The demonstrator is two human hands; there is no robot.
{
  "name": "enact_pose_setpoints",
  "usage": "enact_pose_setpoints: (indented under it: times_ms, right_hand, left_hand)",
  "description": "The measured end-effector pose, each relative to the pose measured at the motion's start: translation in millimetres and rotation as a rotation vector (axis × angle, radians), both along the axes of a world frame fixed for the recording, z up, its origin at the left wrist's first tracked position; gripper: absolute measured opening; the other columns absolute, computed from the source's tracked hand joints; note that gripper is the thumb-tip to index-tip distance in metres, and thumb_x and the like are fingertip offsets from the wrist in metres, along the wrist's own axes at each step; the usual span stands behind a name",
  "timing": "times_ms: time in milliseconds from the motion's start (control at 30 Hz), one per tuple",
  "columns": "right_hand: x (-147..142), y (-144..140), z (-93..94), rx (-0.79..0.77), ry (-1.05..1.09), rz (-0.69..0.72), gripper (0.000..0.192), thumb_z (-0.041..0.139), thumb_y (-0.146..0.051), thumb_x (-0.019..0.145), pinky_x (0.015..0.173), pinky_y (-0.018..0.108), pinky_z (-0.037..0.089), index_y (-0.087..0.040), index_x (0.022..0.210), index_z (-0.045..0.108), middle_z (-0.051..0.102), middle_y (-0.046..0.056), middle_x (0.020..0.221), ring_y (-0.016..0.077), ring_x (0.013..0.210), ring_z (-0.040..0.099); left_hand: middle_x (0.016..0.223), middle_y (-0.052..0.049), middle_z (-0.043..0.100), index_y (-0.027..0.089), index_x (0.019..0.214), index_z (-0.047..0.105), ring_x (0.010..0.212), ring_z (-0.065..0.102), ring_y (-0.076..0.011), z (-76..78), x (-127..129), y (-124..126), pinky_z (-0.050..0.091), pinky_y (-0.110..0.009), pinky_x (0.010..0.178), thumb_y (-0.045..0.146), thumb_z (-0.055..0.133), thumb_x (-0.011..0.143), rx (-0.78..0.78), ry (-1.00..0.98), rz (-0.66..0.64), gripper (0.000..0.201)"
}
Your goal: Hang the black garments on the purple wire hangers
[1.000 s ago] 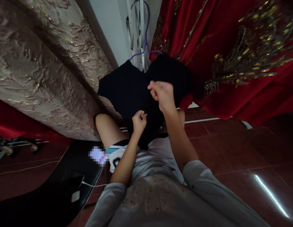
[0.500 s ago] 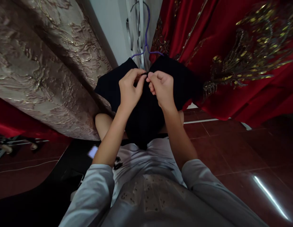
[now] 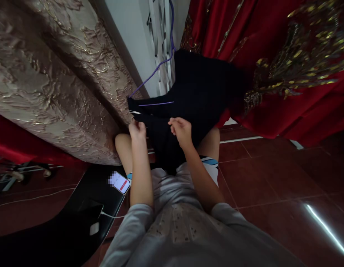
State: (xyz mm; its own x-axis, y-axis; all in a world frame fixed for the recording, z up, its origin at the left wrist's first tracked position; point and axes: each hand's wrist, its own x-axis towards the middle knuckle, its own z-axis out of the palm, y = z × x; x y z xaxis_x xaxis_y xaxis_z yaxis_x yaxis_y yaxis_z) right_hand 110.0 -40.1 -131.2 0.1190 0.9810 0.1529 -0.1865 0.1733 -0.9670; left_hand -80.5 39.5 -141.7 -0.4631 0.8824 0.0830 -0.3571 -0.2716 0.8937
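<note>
A dark garment [image 3: 205,85], nearly black, hangs on a purple hanger [image 3: 156,69] in front of me. Its left side is pulled down and open, so part of the hanger's bar shows across it and a small white tag or strip lies near the edge. My left hand [image 3: 138,129] is closed on the garment's left edge, low on that side. My right hand [image 3: 181,129] pinches the front edge of the garment near its middle. The lower part of the garment drapes between my knees.
Beige embossed fabric [image 3: 63,85] hangs at the left, and red fabric with gold sequins [image 3: 294,78] at the right. A white metal rack [image 3: 161,40] stands behind. On a black bench [image 3: 69,218] lie a lit phone [image 3: 120,182], a darker device with a cable, and a white case.
Both hands have come down towards me and moved apart from the neckline. The garment's left side has been drawn down, and the hanger has tilted.
</note>
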Motion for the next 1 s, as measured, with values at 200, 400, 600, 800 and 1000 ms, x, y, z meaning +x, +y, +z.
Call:
enact_pose_setpoints:
  times_ms: [200,400,600,800,1000]
  right_hand:
    - [43,-6,-26.9,0.009,-0.079,-0.103,0.031,0.068,-0.05,0.083,0.067,0.024,0.047,-0.02,0.09,0.063,0.065,0.002,0.081,0.0122,0.071,0.059]
    - [23,-10,-26.3,0.223,-0.233,0.367,0.042,0.074,-0.036,0.081,0.105,0.036,0.049,-0.021,0.119,0.062,0.068,0.008,0.123,0.0221,0.116,0.063]
    - [23,24,22.4,0.376,-0.356,0.216,0.012,0.058,-0.018,0.079,0.086,0.036,0.055,-0.021,0.086,0.067,0.067,0.002,0.084,0.0206,0.085,0.065]
    - [57,91,36.2,0.343,-0.365,-0.108,0.012,0.064,-0.027,0.087,0.078,0.03,0.053,-0.02,0.077,0.064,0.065,0.002,0.079,0.0178,0.083,0.062]
    - [97,74,36.3,0.35,-0.451,-0.202,0.046,0.07,-0.028,0.084,0.05,0.024,0.03,-0.02,0.054,0.037,0.033,-0.004,0.056,0.0085,0.054,0.033]
  left_hand:
    - [0.07,0.001,0.056,0.02,0.079,0.054,0.064,0.058,-0.0117,-21.8,53,-64,0.054,-0.023,0.065,0.036,0.072,0.081,-0.049,-0.059,-0.141,0.024]
    - [0.096,-0.006,0.065,0.02,0.096,0.072,0.095,0.063,-0.0193,18.8,81,-91,0.053,-0.03,0.09,0.04,0.074,0.089,0.3,0.59,-0.138,0.021]
    - [0.095,-0.01,0.072,0.019,0.109,0.072,0.096,0.068,-0.0237,-4.4,44,-90,0.056,-0.034,0.092,0.049,0.042,0.106,0.288,0.947,-0.583,0.043]
    - [0.07,-0.004,0.07,0.021,0.069,0.072,0.06,0.061,-0.0203,-8.3,-35,-75,0.048,-0.027,0.066,0.021,0.079,0.078,-0.039,1.223,-0.749,0.012]
    - [0.052,0.002,0.048,0.016,0.05,0.055,0.054,0.037,-0.0136,81.9,-84,-49,0.037,-0.024,0.072,-0.002,0.065,0.081,-0.084,1.304,-0.317,0.037]
